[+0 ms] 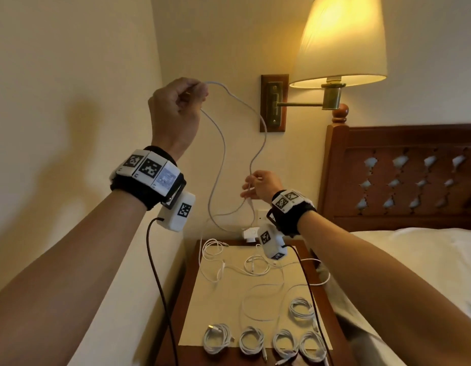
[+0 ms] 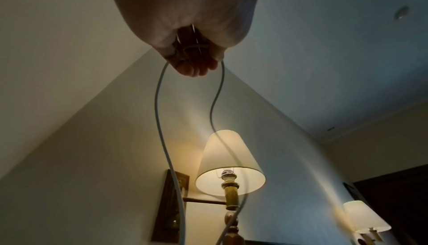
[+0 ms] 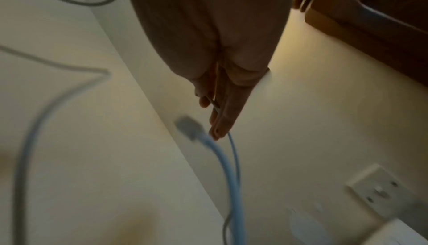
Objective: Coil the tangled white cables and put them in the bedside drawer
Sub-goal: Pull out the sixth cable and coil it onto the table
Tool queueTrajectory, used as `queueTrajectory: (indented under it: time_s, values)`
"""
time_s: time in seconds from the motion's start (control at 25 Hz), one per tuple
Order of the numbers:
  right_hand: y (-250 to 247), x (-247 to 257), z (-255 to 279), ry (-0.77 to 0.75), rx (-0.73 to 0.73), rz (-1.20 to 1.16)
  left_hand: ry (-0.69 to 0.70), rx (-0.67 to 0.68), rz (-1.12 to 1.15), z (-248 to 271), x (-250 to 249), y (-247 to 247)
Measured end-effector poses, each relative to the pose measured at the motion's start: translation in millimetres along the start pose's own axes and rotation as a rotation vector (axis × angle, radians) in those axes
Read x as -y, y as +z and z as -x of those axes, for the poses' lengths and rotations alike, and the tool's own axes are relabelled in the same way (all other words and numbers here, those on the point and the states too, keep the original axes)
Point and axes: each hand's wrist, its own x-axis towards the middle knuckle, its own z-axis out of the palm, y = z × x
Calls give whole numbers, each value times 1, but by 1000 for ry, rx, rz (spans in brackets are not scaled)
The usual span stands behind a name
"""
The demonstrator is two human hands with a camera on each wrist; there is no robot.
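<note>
A long white cable (image 1: 258,120) hangs in the air above the nightstand. My left hand (image 1: 176,107) is raised high and grips the cable in a fist; two strands drop from it (image 2: 159,91). Lower and to the right, my right hand (image 1: 258,186) pinches the same cable between thumb and fingers (image 3: 217,109), with a plug end dangling beside it (image 3: 188,127). Loose tangled white cables (image 1: 255,265) lie on the back of the nightstand top (image 1: 187,283). Several coiled cables (image 1: 251,340) sit in a row near its front edge.
A lit wall lamp (image 1: 340,40) on a brass arm hangs above right, its wooden plate (image 1: 273,103) behind the cable. A white charger (image 1: 250,232) is plugged in at the wall socket. The bed (image 1: 414,249) and wooden headboard (image 1: 398,175) lie to the right.
</note>
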Motion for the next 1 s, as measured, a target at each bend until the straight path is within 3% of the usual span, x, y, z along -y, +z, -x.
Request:
queueTrajectory:
  time_s: [0.12,0.32,0.44,0.56,0.64,0.76,1.0]
  values:
    - [-21,60,-1,-177,-82,-45,-26,-4,-103,4,1,-17]
    - [-58,150,25,-556,-222,27,-198,-17,-308,15,8,-35]
    - [-77,188,42,-636,-298,-62,-293,51,-378,11,5,-44]
    - [-79,187,58,-452,-229,242,-447,381,-485,16,1,-43]
    - [-75,160,61,-345,-218,462,-503,524,-519,32,3,-39]
    - [-72,118,70,-220,-177,538,-532,524,-526,60,12,-36]
    - [-64,42,78,127,-145,26,-529,367,-572,82,16,-41]
